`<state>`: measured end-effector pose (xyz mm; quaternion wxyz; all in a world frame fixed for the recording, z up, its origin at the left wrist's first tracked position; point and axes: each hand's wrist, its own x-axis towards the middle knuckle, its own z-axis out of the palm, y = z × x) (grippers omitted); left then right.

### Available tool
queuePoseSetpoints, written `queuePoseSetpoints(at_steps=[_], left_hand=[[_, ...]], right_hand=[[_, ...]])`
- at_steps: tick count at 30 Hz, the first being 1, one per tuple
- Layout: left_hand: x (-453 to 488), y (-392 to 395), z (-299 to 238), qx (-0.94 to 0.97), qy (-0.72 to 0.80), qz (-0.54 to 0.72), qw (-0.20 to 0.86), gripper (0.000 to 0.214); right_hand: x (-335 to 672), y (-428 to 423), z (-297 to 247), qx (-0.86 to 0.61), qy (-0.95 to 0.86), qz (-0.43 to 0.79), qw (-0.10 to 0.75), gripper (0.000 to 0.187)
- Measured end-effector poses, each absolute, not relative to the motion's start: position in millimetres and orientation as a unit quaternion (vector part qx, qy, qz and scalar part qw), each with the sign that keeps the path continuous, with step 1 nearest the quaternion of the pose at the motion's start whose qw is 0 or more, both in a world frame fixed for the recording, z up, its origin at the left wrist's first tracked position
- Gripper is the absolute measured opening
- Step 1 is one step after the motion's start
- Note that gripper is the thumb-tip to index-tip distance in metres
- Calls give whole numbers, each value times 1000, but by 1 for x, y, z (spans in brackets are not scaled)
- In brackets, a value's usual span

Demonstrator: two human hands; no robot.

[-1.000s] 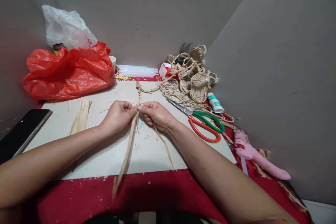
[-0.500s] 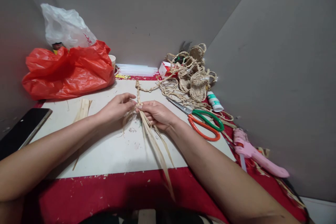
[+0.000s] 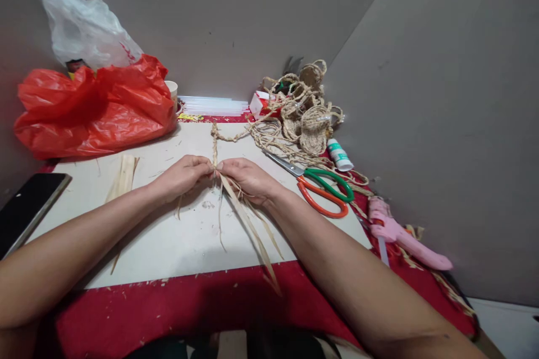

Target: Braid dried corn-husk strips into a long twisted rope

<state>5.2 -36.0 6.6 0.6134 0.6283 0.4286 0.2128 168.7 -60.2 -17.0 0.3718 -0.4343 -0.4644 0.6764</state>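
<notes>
My left hand [image 3: 182, 176] and my right hand [image 3: 247, 178] meet at the middle of a white board [image 3: 168, 241], both pinched on dry straw strips [image 3: 246, 221] at the near end of a braided straw cord [image 3: 214, 142]. The cord runs away from my hands toward the back. Loose strip ends trail from my fingers toward me, over the board's front edge onto the red cloth [image 3: 147, 314].
Orange-and-green scissors [image 3: 322, 190] lie right of my hands, a pink glue gun [image 3: 404, 235] further right. A pile of braided cord and woven pieces [image 3: 301, 118] sits at the back right. Red bag [image 3: 92, 109], white bag [image 3: 80, 28], spare strips [image 3: 122, 176], phone [image 3: 29, 207] on the left.
The long strip that hung toward the lower left now lies to the lower right. My left hand opened briefly, then closed again on the strips. The view shifted slightly.
</notes>
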Motion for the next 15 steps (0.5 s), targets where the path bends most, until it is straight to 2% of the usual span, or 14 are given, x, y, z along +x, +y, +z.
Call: queuePoseSetpoints(at_steps=[3,6,12,15], left_hand=[[3,-36,9,552,411,193,699,17],[2,-34,8,504,404,191,739,16],[2,-34,6,472,404,199,758,17],[4,-35,6,484,423,195,740,19]], right_hand=[[168,-61,-15,-429,-523,628,384,24],[167,-62,-15,-446,-608,528,391,21],[166,-65,-18,-497,-725,331,343,20],[165,-67,-15,-528,-763,235,289,20]])
